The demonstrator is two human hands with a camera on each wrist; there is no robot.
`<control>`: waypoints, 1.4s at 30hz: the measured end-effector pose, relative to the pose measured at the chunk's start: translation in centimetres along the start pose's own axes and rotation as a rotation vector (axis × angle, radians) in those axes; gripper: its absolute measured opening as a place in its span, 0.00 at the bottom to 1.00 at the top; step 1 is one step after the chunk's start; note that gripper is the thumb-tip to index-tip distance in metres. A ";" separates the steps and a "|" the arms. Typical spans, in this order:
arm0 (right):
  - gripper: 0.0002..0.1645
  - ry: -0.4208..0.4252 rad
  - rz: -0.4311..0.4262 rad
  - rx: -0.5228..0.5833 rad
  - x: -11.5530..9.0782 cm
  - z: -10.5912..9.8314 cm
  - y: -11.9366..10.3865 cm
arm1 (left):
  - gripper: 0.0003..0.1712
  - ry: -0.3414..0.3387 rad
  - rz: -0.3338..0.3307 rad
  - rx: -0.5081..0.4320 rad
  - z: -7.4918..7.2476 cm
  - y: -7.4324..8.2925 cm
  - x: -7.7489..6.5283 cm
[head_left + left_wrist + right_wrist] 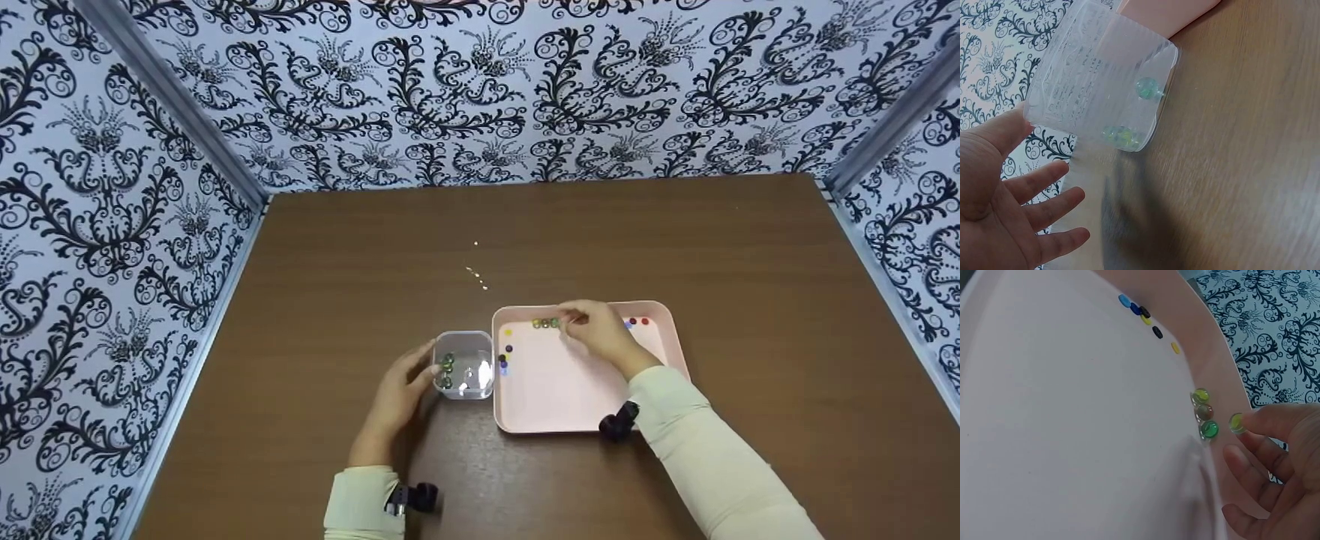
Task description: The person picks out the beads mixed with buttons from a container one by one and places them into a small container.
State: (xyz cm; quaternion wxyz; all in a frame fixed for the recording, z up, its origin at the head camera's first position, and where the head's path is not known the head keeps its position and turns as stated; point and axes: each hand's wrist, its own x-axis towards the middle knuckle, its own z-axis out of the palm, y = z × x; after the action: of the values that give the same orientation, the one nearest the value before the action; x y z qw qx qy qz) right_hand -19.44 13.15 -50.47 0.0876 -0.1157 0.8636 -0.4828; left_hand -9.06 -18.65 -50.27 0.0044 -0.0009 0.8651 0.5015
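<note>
My right hand (600, 330) pinches a clear marble with a yellow-green swirl (1237, 423) between thumb and finger, just above the far rim of the pink tray (570, 397). Three more marbles, one of them green (1209, 430), line up on the tray floor along that wall. My left hand (399, 390) touches the left side of a clear plastic box (463, 394), its other fingers spread apart from it. Several greenish marbles (448, 367) lie inside the box, at its left.
Small flat beads, yellow, black and blue (1157, 332), lie along the tray's left side. Red and dark beads (644, 321) sit in its far right corner. Box and tray stand side by side on a brown wooden table (360, 262); patterned panels (487, 90) rise behind it.
</note>
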 end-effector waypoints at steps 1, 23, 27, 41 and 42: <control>0.18 0.003 0.007 0.010 0.0 0.0 0.0 | 0.24 0.004 0.009 0.000 0.0 0.0 0.0; 0.20 0.059 0.140 0.165 -0.1 0.4 -1.0 | 0.24 0.000 -0.008 -0.003 0.0 -0.1 0.0; 0.20 0.069 0.151 0.195 -0.1 0.6 -1.0 | 0.24 0.002 0.003 -0.010 0.1 -0.2 0.0; 0.22 0.087 0.195 0.208 -0.4 0.9 -1.8 | 0.25 -0.002 -0.005 0.010 0.0 -0.1 -0.1; 0.22 0.090 0.197 0.212 -0.4 0.9 -1.8 | 0.25 -0.003 -0.009 0.010 0.0 -0.1 -0.1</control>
State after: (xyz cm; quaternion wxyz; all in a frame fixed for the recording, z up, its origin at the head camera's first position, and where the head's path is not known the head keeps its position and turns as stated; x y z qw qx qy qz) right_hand -18.61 11.62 -49.34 0.1076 0.0014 0.8182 -0.5648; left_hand -8.99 -18.70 -50.32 0.0077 -0.0040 0.8675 0.4974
